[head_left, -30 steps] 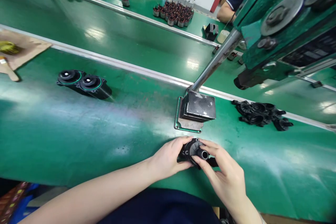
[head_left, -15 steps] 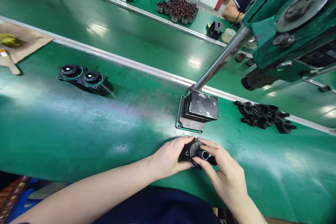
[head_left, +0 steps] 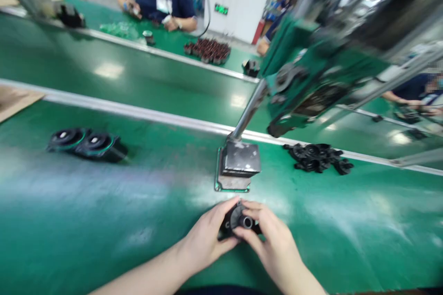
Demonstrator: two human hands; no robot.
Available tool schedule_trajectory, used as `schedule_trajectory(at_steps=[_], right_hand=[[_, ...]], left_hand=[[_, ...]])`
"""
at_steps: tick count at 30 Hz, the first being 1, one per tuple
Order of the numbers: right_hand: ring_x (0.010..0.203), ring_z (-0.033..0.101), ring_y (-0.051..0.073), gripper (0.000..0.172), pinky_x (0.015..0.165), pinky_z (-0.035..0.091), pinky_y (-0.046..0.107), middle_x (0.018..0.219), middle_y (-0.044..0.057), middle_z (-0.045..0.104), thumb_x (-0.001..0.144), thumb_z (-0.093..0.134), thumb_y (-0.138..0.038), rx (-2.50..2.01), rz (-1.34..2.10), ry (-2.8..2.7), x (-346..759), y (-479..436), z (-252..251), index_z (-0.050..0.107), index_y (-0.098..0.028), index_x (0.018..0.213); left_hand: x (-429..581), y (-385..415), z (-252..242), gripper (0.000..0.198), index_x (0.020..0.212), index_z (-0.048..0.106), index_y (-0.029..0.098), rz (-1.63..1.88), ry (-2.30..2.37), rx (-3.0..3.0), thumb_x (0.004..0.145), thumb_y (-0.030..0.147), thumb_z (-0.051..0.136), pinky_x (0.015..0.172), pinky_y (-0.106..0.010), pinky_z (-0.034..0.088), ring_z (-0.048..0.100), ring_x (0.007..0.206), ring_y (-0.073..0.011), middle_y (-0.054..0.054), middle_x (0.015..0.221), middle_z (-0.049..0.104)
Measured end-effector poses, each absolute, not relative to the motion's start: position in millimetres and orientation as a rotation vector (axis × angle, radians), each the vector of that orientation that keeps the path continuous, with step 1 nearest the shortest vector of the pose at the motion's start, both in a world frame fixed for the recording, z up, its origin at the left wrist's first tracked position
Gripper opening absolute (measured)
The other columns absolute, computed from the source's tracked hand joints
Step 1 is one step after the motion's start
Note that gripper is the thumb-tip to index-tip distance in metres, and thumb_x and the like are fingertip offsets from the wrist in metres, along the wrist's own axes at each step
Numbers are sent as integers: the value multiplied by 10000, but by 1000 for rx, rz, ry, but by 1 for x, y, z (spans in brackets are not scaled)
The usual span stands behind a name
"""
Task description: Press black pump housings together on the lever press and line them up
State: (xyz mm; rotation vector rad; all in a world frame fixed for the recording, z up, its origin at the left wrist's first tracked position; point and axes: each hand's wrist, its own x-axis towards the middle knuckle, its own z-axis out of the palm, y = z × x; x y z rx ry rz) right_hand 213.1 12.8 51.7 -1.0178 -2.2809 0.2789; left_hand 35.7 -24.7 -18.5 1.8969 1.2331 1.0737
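At the front of the green bench, both hands are closed round a black plastic pump housing (head_left: 227,226) topped by a round cover with a short spout (head_left: 246,222). My left hand (head_left: 204,233) wraps the body from the left, thumb and fingers curved about its side. From the right, my right hand (head_left: 270,235) grips the cover beside the spout. The spout tilts up towards me. Palms and fingers hide much of the lower part. Just beyond the hands stands a dark metal block (head_left: 241,159) on a green-edged base plate (head_left: 235,182).
A green press (head_left: 294,73) on a steel column (head_left: 249,109) overhangs the right side. Two black housings with green rings (head_left: 86,143) stand left. Several black covers (head_left: 316,156) are piled right. Behind the rail, a person (head_left: 155,0) works near copper-wound parts (head_left: 207,50).
The camera view has tilted up and shifted, bringing more of the far bench and people into sight. Both hands keep their hold on the pump housing and its cover.
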Motion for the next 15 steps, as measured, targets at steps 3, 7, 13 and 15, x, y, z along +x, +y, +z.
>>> schedule_trajectory(at_steps=[3,7,13,15], right_hand=[[963,630,-23,300,836,520,35,1048,-29,630,796,624,-338,-1114,481,-2184,212,8,39,535,-181,1035],[810,620,-20,391,733,496,41,965,-46,635,737,692,-336,-1292,750,-2150,210,12,31,523,-178,1053],[1142,591,56,645,981,538,151,1224,22,565,728,657,-506,-1124,622,-2297,244,35,112,454,-224,1272],[1133,597,59,537,972,552,165,1226,73,553,794,601,-445,-1053,424,-2074,261,55,159,466,-185,1245]], left_hand=[[32,-20,-28,793,1381,383,359,1112,1224,2048,700,91,688,1003,-367,537,606,1210,-267,-71,1364,579],[29,-6,-36,730,1296,476,348,1153,1202,2128,651,116,728,923,-337,583,662,1125,-265,-76,1275,646],[19,0,22,600,1177,563,325,1275,1276,2151,632,248,801,873,-377,596,706,1012,-253,-48,1135,702],[13,13,59,554,1166,567,292,1312,1317,2112,657,256,781,939,-403,555,679,1058,-248,-51,1145,687]])
